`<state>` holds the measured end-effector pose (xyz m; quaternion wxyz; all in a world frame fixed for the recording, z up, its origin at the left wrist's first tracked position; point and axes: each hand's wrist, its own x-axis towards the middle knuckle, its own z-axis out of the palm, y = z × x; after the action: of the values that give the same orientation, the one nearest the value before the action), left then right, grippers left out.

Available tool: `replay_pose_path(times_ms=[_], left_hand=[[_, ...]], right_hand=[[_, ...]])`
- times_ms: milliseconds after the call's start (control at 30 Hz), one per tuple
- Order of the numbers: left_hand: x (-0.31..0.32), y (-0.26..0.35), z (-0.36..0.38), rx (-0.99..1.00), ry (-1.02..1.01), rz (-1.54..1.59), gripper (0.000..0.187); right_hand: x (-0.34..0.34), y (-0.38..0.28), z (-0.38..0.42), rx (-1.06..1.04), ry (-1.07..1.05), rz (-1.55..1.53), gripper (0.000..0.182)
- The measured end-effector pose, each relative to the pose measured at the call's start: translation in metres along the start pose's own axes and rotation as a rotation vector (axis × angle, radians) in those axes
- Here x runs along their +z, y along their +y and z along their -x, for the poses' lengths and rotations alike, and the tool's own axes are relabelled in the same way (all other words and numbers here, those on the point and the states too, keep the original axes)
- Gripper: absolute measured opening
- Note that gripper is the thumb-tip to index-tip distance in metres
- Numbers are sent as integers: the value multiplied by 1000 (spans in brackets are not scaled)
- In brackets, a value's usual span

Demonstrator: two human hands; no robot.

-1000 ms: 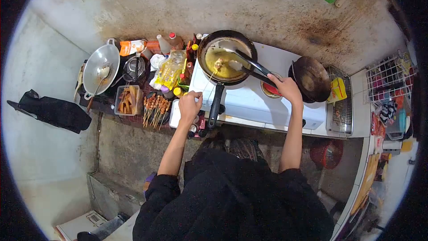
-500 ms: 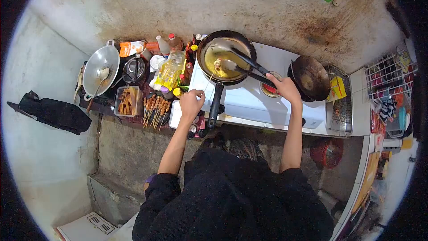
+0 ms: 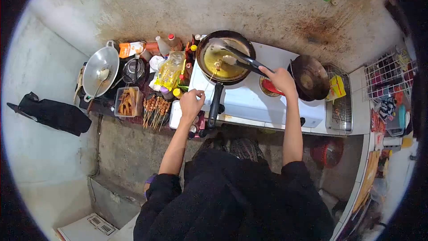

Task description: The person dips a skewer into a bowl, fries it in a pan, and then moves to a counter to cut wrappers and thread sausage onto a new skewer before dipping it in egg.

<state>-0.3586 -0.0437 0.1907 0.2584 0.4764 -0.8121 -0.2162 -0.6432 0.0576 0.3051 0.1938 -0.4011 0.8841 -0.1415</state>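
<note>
My left hand [image 3: 191,103] is closed in front of the frying pan [image 3: 206,72], its fingertips pinching the thin stick of a skewer [image 3: 214,74]. The skewer's far end, with a small piece of food [image 3: 217,65], is over the yellow oil in the pan. In my right hand [image 3: 282,81] are black-handled tongs [image 3: 246,58], reaching leftward over the pan. Their tips are spread, one near the food and one farther back. A bowl [image 3: 269,90] with a red utensil [image 3: 273,87] sits below my right hand on the white stove [image 3: 258,107].
A dark wok [image 3: 307,80] stands on the stove's right. To the left are several meat skewers [image 3: 156,109], a plastic box [image 3: 129,101] of brown pieces, bottles [image 3: 174,42] and a silver wok [image 3: 101,64] holding a ladle. The pan handle [image 3: 216,105] juts toward me.
My right hand has moved slightly up and left, and the arms of the tongs are nearer each other. The skewer's food end sits a little lower. My left hand has barely moved.
</note>
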Motion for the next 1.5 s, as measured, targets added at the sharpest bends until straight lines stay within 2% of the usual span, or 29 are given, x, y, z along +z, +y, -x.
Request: replay_pose_path(times_ms=[300, 433, 567, 667, 733, 800, 833, 900, 933, 1000, 1067, 1167, 1233, 1267, 1333, 1367, 1433, 1467, 1500], left_hand=[[4, -8, 0, 53, 51, 9, 11], [0, -5, 0, 16, 48, 12, 11], [1, -2, -1, 22, 40, 27, 12], [1, -1, -1, 2, 28, 30, 14], [1, -2, -1, -15, 11, 32, 15], [4, -4, -2, -132, -60, 101, 22], [7, -9, -5, -129, -63, 102, 22], [16, -22, -12, -304, -359, 505, 28], [18, -25, -13, -303, -357, 505, 28], [23, -30, -14, -312, -493, 741, 29], [21, -28, -16, -314, -505, 741, 25], [26, -30, -18, -322, -498, 704, 24], [32, -33, -18, -218, -364, 696, 23], [32, -33, -17, -220, -363, 696, 23], [31, -31, -15, -215, -295, 530, 23], [24, -24, -14, -217, -295, 530, 23], [12, -12, -10, -250, -265, 260, 24], [12, -12, -8, -250, -265, 260, 24], [11, -13, -5, -202, -209, 189, 24]], right_hand=[[-8, -13, 5, -13, -37, 4, 77], [-8, -3, 6, 55, -45, 34, 73], [-8, 0, 19, 38, -16, 46, 70], [-10, 2, 26, 15, -45, -50, 69], [-11, 9, 28, -14, 32, -98, 68], [-11, 8, 26, 20, 18, -32, 68], [-11, 8, 25, 55, 3, 36, 68], [-16, 5, 27, 61, -48, -9, 69], [-17, 3, 27, 62, -101, -53, 69], [-15, 13, 22, 52, -65, -92, 70], [-9, 18, 19, 46, -31, -131, 70], [-7, 15, 20, 54, -18, -6, 71], [-6, 9, 26, 4, -10, -87, 71], [-6, 10, 25, 4, -12, -87, 71], [-5, 14, 22, 70, -69, -139, 70], [-3, 16, 22, 70, -70, -138, 70], [-1, 15, 23, 75, -28, -125, 68], [-3, 13, 27, 76, -28, -124, 68], [-5, 10, 32, 28, -28, -143, 68]])
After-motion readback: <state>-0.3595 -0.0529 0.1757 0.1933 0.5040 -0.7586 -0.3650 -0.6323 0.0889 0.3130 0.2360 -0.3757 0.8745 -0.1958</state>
